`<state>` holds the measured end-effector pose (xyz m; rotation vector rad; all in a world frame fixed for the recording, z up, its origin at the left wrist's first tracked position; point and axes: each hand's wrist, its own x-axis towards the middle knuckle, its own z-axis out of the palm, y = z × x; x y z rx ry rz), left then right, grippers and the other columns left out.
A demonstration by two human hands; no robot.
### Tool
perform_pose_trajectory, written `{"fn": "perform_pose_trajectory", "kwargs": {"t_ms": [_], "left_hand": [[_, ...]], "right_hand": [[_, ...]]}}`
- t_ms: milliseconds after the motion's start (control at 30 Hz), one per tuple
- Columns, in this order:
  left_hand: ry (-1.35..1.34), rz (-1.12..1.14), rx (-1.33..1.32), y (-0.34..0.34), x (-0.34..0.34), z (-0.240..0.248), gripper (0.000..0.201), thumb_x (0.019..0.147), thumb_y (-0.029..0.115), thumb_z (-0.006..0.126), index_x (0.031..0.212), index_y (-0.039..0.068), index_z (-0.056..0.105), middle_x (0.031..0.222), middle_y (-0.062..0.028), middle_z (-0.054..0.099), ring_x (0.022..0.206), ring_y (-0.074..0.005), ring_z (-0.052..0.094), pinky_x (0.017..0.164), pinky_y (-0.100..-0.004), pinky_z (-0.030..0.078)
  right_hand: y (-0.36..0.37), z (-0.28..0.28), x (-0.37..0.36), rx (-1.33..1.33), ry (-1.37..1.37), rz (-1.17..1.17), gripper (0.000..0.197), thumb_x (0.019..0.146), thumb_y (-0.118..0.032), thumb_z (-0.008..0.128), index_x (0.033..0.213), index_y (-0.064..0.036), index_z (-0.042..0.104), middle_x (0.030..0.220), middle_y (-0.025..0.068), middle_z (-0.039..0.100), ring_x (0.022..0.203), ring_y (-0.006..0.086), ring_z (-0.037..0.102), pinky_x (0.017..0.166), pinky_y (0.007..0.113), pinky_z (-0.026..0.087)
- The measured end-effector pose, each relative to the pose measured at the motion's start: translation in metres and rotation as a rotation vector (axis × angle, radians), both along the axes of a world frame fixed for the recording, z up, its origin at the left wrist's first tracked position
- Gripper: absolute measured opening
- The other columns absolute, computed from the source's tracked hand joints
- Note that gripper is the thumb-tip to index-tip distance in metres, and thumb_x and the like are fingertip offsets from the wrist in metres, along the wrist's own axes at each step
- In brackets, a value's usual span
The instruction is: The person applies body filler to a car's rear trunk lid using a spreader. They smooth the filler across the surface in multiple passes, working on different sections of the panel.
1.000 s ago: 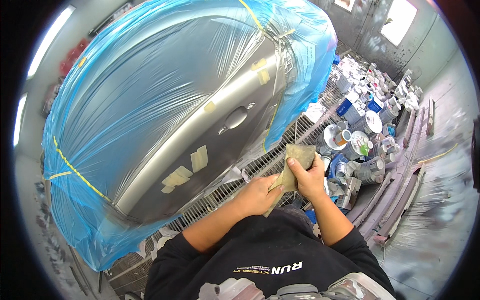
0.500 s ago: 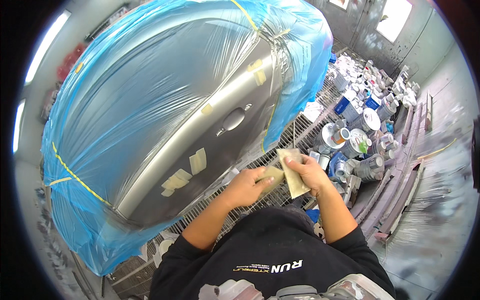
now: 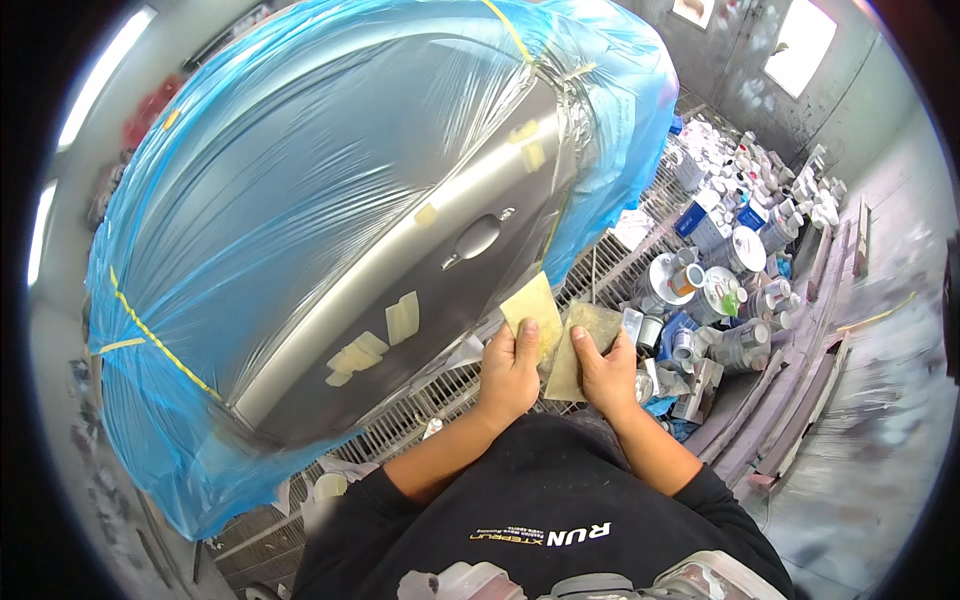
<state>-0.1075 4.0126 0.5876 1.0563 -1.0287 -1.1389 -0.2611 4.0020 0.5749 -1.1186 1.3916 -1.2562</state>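
Note:
My left hand (image 3: 508, 378) grips a flat, pale yellow pad (image 3: 532, 300), thumb on top and fingers behind it. My right hand (image 3: 608, 378) is closed on a similar rectangular pad (image 3: 566, 372), darker and more tan. The two pads are side by side above the floor grating, their inner edges close together; I cannot tell whether they touch. Beyond my left hand is a silver-grey car door (image 3: 400, 270) with a recessed handle (image 3: 479, 237). Several pieces of pale masking tape (image 3: 402, 317) stick to it.
Blue-tinted plastic sheeting (image 3: 150, 290) covers the car around the door, held with yellow tape (image 3: 150, 330). Cans, cups and boxes (image 3: 720, 290) crowd the metal grating (image 3: 400, 430) on my right. Long strips (image 3: 790, 400) lie along the right wall (image 3: 880, 340).
My left hand has turned upright, bringing its pad up to show its pale face. The right hand's pad has tilted and lowered slightly. The view has shifted a little.

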Motion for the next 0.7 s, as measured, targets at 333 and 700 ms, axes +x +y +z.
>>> {"fn": "perform_pose_trajectory", "kwargs": {"t_ms": [333,700], "left_hand": [[-0.151,-0.275,0.074,0.020,-0.006,-0.008,0.036,0.106,0.017,0.060,0.136,-0.002,0.055,0.120,-0.0197,0.071,0.105,-0.0251,0.069,0.092,-0.0398,0.053],[0.094,-0.739,0.287,0.028,0.021,-0.023,0.050,0.107,0.012,0.058,0.152,0.004,0.040,0.140,-0.0115,0.059,0.124,-0.0194,0.060,0.102,-0.0383,0.053]], "right_hand": [[0.005,0.000,0.003,-0.002,-0.031,0.059,0.029,0.099,-0.019,0.074,0.116,0.0033,0.064,0.106,0.0087,0.073,0.092,0.0135,0.067,0.084,0.030,0.054],[-0.011,0.030,0.004,-0.007,0.228,0.362,0.030,0.093,-0.016,0.078,0.113,0.0039,0.067,0.102,0.0121,0.075,0.090,0.0178,0.070,0.082,0.033,0.056]]}}
